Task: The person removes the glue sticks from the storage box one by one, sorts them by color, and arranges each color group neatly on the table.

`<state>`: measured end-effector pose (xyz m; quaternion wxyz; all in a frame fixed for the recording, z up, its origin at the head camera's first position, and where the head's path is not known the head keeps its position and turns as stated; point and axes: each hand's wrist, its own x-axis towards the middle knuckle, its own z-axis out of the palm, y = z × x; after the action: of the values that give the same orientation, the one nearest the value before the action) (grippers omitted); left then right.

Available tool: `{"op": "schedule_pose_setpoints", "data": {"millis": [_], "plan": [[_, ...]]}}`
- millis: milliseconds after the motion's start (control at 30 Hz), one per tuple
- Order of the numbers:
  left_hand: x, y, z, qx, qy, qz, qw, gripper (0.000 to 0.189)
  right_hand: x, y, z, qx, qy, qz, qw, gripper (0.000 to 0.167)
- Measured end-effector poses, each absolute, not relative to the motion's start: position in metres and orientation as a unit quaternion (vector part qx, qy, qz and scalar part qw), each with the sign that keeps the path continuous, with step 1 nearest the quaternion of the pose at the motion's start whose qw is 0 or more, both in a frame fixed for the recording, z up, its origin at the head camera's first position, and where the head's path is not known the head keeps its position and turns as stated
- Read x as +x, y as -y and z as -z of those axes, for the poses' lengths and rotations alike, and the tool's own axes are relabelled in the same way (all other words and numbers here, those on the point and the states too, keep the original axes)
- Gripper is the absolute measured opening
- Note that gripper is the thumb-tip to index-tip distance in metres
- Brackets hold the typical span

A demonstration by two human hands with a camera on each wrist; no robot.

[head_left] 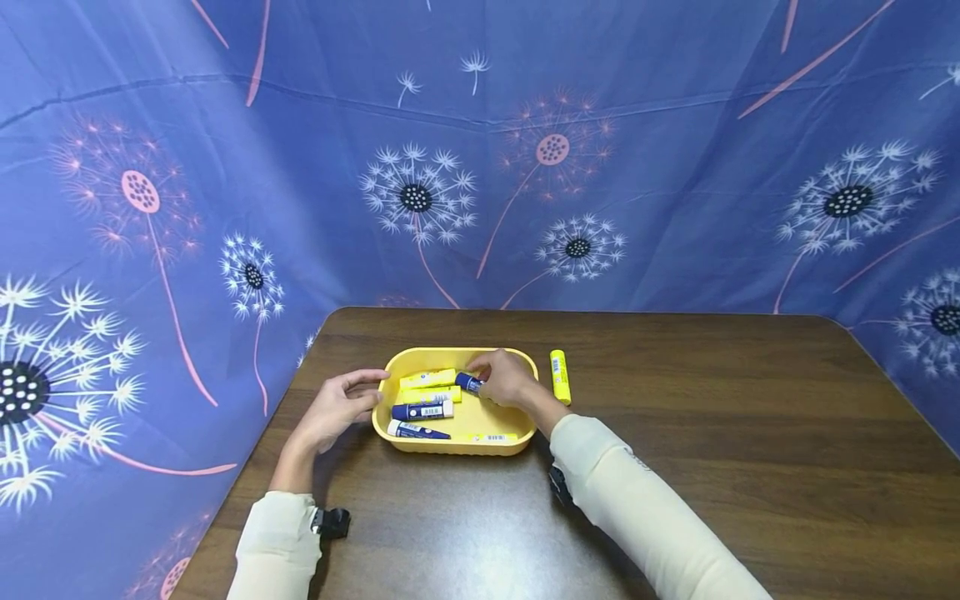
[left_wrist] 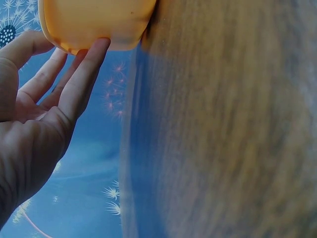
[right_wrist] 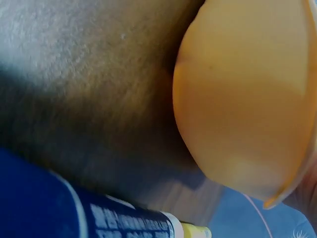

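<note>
In the head view a yellow plastic basket (head_left: 450, 447) holds several yellow glue sticks (head_left: 427, 379) and blue glue sticks (head_left: 422, 410), lying on their sides. My right hand (head_left: 508, 379) reaches inside over the right half and pinches a blue glue stick (head_left: 470, 382), its right end hidden by the fingers. At the left end, my left hand (head_left: 339, 410) rests its fairly straight fingers on the rim. The left wrist view shows these fingertips (left_wrist: 102, 43) against the outer wall. Another blue glue stick (right_wrist: 129, 220) appears close up in the right wrist view, outside the basket.
One yellow glue stick (head_left: 560, 377) lies on the brown wooden table (head_left: 712, 433) just right of the basket. A blue dandelion-print cloth (head_left: 660, 167) hangs behind the table's far edge and along its left side.
</note>
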<state>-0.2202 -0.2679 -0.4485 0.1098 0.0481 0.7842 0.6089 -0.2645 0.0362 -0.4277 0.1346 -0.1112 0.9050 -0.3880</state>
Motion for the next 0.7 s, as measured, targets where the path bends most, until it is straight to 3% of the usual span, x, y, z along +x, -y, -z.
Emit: {"op": "schedule_pose_setpoints", "data": {"millis": [300,700], "plan": [[-0.2218,0.2669,0.448,0.049,-0.786,-0.607,0.105,0.047,-0.2621,-0.0347,0.4319,-0.088,-0.871,0.453,0.166,0.045],[-0.2231,0.2676,0.4526,0.049,-0.782,-0.612,0.107,0.047,-0.2565,-0.0348,0.427,-0.091,-0.866,0.468,0.151,0.042]]}}
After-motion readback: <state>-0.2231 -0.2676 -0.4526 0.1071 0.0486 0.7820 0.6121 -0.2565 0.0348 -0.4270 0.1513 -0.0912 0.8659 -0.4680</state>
